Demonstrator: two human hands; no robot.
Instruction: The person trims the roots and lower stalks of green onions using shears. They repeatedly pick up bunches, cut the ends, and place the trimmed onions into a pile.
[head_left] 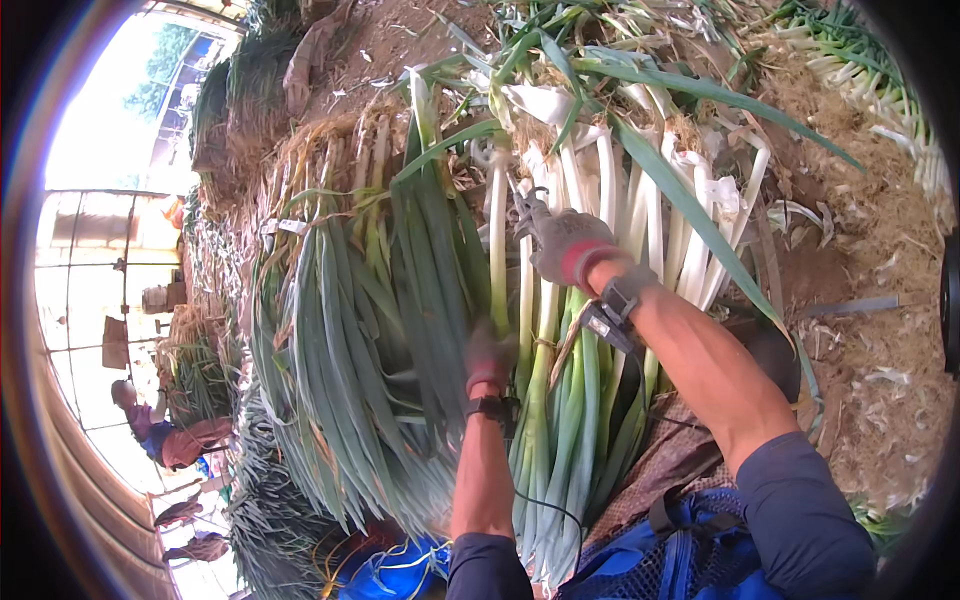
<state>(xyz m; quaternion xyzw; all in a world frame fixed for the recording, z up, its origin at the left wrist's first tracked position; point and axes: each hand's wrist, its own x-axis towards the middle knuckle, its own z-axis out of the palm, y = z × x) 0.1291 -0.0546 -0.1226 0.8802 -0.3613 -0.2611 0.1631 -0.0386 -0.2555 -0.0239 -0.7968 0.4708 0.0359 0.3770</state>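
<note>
My left hand point(488, 358), in a reddish glove and smeared by motion, is at the green lower part of a single green onion point(498, 245); its fingers cannot be made out. My right hand point(568, 240), in a grey glove with a red cuff, has its fingers curled beside that stalk's white part. Something small and dark shows at the fingertips, too unclear to name. Under and right of this hand lies a row of peeled green onions point(605, 185) with white stems. To the left spreads a thick pile of unpeeled green onions point(320, 300), roots away from me.
Loose skins and cut leaves point(690, 80) litter the soil at the back. More white-stemmed onions point(850, 70) lie at the far right. A flat metal strip point(855, 306) rests on the ground. A blue mesh bag point(690, 550) sits close to me. Another person point(175, 440) is at the far left.
</note>
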